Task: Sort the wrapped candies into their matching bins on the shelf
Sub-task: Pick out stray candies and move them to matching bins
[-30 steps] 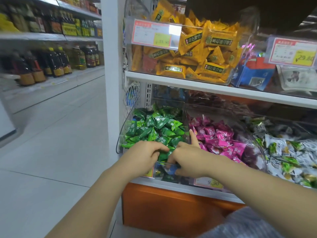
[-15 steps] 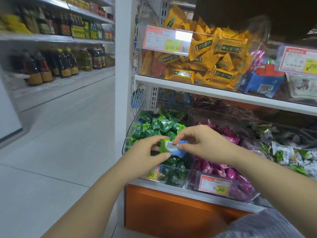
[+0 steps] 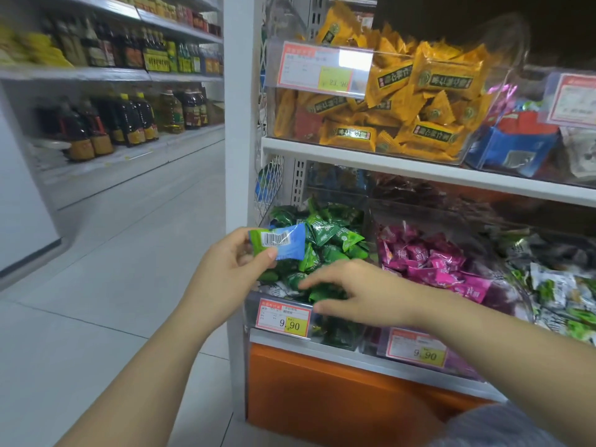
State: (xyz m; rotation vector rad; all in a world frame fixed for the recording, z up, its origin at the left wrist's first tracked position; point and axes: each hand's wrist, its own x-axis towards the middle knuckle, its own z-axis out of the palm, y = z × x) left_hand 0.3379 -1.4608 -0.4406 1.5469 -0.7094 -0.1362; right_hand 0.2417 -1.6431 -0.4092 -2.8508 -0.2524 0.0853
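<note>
Shop shelf (image 3: 419, 171): blue-green candy (image 3: 279, 241) in left grip (image 3: 232, 269), before green-candy bin (image 3: 342, 337).

The left hand (image 3: 232, 269) holds a packet (image 3: 279, 241) just above and left of the right hand (image 3: 361, 291), which lies over the candies (image 3: 335, 240) in the end bin (image 3: 251, 309). A price tag (image 3: 283, 318) sits on the bin's front below that hand. A second bin (image 3: 464, 371) lies right of it, and a third (image 3: 280, 121) is on the shelf (image 3: 387, 162) above both hands.
</note>
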